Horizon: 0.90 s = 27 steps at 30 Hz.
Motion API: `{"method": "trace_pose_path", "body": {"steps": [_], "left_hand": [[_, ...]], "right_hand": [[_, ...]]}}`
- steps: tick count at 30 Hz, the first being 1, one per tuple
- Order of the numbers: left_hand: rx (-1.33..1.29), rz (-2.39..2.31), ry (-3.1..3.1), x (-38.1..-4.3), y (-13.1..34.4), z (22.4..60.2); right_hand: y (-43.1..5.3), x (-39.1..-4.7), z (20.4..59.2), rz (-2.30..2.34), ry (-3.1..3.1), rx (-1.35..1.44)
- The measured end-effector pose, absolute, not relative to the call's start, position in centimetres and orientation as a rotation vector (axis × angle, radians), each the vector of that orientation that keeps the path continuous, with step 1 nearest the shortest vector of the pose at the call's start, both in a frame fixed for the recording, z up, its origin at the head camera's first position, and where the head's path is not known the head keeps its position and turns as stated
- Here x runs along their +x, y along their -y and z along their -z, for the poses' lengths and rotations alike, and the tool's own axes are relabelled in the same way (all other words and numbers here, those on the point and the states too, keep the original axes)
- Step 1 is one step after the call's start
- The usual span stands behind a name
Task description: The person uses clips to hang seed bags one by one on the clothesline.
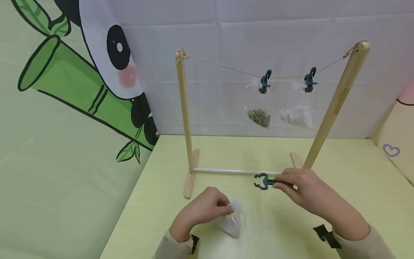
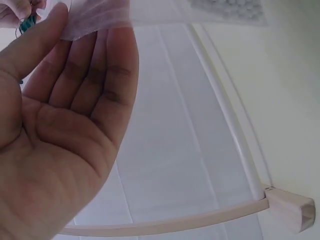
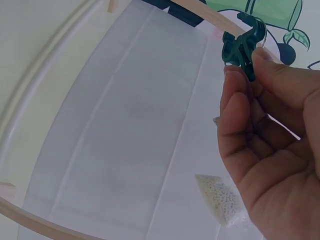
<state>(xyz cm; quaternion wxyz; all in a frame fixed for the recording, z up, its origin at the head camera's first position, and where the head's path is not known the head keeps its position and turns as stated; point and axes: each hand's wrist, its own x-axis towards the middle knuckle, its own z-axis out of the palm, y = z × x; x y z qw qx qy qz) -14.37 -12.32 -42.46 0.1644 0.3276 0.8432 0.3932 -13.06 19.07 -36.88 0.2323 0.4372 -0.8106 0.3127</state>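
My left hand (image 1: 208,208) pinches the gathered neck of a small clear bag of pale beads (image 1: 230,226), held low over the table. The left wrist view shows the bag's thin film (image 2: 100,17) between thumb and fingers. To the right, my right hand (image 1: 299,185) pinches a dark green plastic clip (image 1: 263,181) by its handle end, in front of the white bar. Its curved prongs point left, toward the bag but apart from it. In the right wrist view the clip (image 3: 244,45) sits between thumb and fingertips.
A wooden frame with two posts (image 1: 184,111) stands on the pale table (image 1: 155,172), joined low by a white bar (image 1: 226,171). From its sagging string (image 1: 223,66), green clips (image 1: 264,82) hold a bag of greenish bits (image 1: 258,117) and a bag of white beads (image 1: 298,116).
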Motion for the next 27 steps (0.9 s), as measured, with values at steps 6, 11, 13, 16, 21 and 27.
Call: {"method": "trace_pose_path", "body": {"steps": [6,11,13,16,21,27], "left_hand": [[0.878,-1.207,-2.495,-15.0,12.0,41.4],[0.841,-1.296,-2.572,-15.7,11.9,39.8],[0.815,-1.361,-2.598,-16.1,11.9,38.9],[0.777,-1.465,-2.629,-16.6,11.9,37.5],[0.776,-1.574,-2.705,-17.8,11.9,35.5],[0.783,-1.643,-2.826,-19.2,12.1,33.5]], "right_hand": [[-19.5,-13.8,34.7,-0.792,2.193,1.19],[-19.5,-14.2,32.2,-0.725,2.169,1.203],[-19.4,-14.4,31.1,-0.696,2.162,1.205],[-19.1,-14.6,29.6,-0.661,2.164,1.217],[-18.5,-15.0,28.0,-0.65,2.143,1.241],[-18.2,-15.7,26.1,-0.594,2.115,1.252]]}}
